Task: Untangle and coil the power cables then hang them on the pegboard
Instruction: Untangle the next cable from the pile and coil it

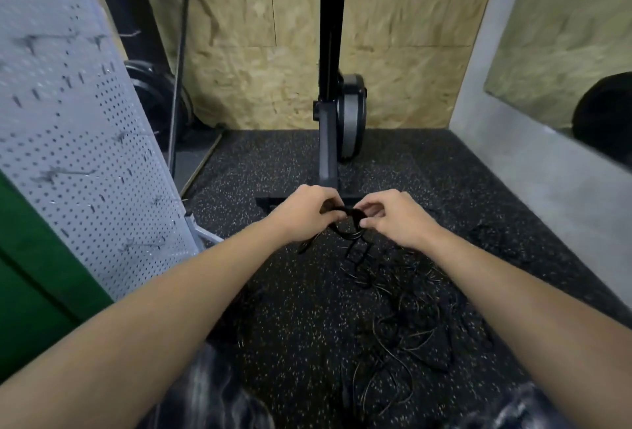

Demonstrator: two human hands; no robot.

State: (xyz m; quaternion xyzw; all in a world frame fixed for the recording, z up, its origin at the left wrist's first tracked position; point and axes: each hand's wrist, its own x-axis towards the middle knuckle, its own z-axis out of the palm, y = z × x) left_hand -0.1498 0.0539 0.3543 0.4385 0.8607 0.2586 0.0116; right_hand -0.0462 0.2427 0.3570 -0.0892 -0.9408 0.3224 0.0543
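A small coil of black power cable (345, 223) hangs between both hands above the dark speckled floor. My left hand (304, 213) grips the coil's left side, fingers curled round it. My right hand (393, 216) pinches the coil's right side with thumb and fingertips. Loose strands drop from the coil to a tangle of black cables (410, 319) on the floor, below and right of the hands. The grey pegboard (68, 127) with several dark hooks stands tilted at the left.
An upright black exercise machine (333, 104) stands just beyond the hands, its base bar behind them. Weight plates (154, 97) and a metal frame sit behind the pegboard. A green panel (30, 274) lies at lower left, a grey wall (533, 155) at right.
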